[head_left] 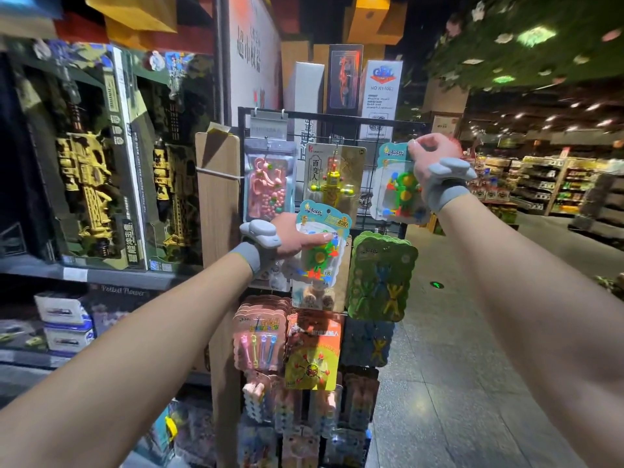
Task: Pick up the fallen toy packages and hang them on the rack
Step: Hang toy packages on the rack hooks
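Pinches the top of a blister toy package (393,194) at the upper right of the wire rack (371,125) with curled right hand (428,167) fingers (423,145); grips a second package (320,261) mid-rack in the left hand (292,238). May miss a hook with the hang hole covered, dropping it.

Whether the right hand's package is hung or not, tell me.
Cannot tell: the right hand pinches the package top at the rack, covering it.
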